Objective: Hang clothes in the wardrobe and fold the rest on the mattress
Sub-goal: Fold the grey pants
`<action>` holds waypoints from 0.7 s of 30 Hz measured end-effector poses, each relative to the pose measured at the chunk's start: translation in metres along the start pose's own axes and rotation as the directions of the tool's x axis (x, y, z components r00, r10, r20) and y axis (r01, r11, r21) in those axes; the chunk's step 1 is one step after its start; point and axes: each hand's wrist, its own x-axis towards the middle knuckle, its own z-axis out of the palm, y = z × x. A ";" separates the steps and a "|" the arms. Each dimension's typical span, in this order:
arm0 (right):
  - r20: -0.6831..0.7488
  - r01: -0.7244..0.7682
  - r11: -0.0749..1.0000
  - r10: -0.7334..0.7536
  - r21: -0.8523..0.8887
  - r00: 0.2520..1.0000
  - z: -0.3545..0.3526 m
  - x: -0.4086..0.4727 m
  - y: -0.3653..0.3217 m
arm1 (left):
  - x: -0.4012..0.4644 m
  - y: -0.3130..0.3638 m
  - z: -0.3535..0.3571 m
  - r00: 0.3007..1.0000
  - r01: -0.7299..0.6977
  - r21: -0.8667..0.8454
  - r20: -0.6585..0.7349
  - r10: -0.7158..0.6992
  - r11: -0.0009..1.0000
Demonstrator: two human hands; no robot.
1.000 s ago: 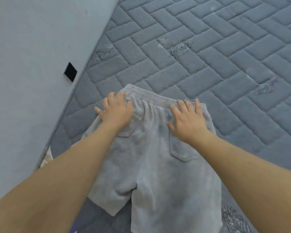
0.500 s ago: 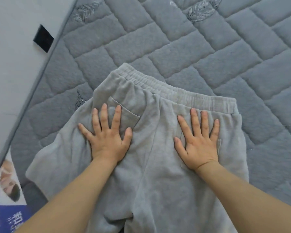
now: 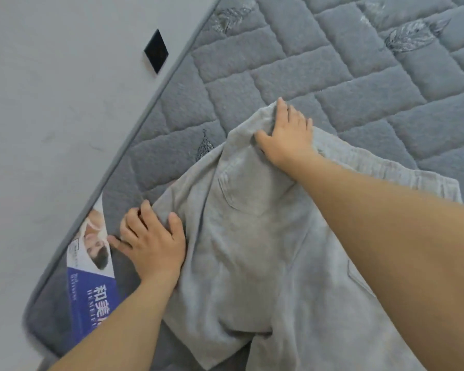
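grey fleece shorts (image 3: pixel 252 236), lying near the left edge of the mattress (image 3: pixel 359 89), long axis toward the person; right hand (image 3: pixel 285 135) gripping the far waistband corner, left hand (image 3: pixel 150 242) pinching the near leg's outer edge, likely folding rightward.

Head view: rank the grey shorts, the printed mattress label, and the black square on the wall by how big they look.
1. grey shorts, by far the largest.
2. printed mattress label, much smaller.
3. black square on the wall, smallest, though it sits farther from the camera, so its true size is unsure.
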 end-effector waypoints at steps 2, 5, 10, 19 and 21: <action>-0.020 -0.038 0.992 0.036 -0.123 0.999 0.020 0.024 -0.014 | 0.004 -0.001 0.018 0.994 -0.017 -0.022 -0.105 0.015 1.000; -0.272 -0.029 0.965 -0.044 -0.259 0.961 0.043 0.029 -0.021 | 0.007 -0.005 0.031 0.988 -0.006 -0.040 -0.154 0.000 0.999; -0.395 -0.040 0.988 -0.021 -0.146 0.918 0.051 0.042 -0.021 | 0.009 -0.006 0.035 0.988 -0.049 -0.021 -0.150 0.045 0.999; 0.062 0.203 0.971 -0.196 -0.127 0.979 -0.030 0.029 -0.002 | 0.009 -0.005 0.013 0.994 -0.052 -0.093 -0.097 0.043 0.994; 0.017 0.257 0.935 -0.261 -0.243 0.965 -0.063 0.013 0.006 | 0.007 -0.002 -0.019 0.988 -0.142 -0.147 -0.090 0.129 0.979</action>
